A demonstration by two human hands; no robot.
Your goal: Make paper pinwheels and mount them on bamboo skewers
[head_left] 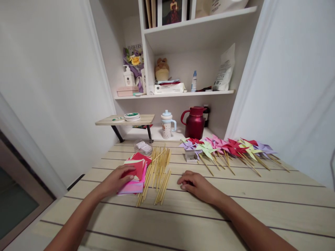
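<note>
On the left, our left hand (116, 179) lies flat and open on the stack of paper squares (134, 174), fingertips pressing the red top sheet; it grips nothing yet. The stack sits on the near-left part of the wooden surface (235, 195), pink sheets at the bottom and red and cream ones above, slightly fanned. To lift just one sheet, we judge it best to slide the top square sideways with the fingertips until an edge overhangs, then pinch that edge, so the sheets beneath stay put.

Just right of the stack, touching its edge, lies the loose bundle of wooden sticks (158, 172), which rolls easily; we should keep the sliding sheet from sweeping into it.

Further right, our right hand (197, 184) rests palm down on the bare surface, fingers loosely curled and holding nothing, free to steady the stack.

At the far right, finished paper pinwheels (227, 148) lie in a row, well apart from both hands.
</note>
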